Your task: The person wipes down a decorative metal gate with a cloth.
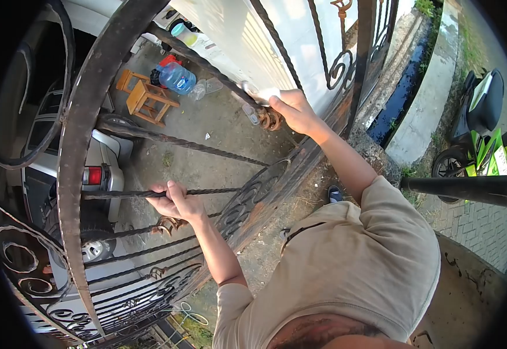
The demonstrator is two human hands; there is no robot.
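My left hand [179, 203] is wrapped around a dark twisted bar [215, 191] of a wrought-iron gate [74, 157]. Up and to the right, my right hand [299, 113] pinches a small white piece [270, 93], like folded cloth or paper, against another twisted bar [207, 65]. Right below those fingers is a rusty brown scroll ornament [270, 120] on the same bar. A similar rusty ornament [169, 225] sits on the bar just beneath my left hand. Brown wear shows along the gate's bottom rail [288, 174].
Behind the bars stand a wooden stool [149, 100], a blue water jug [177, 78] and a parked car [105, 157]. To the right run a water-filled ditch [399, 96] and a dark post [463, 191], with a green motorcycle [489, 151] beyond.
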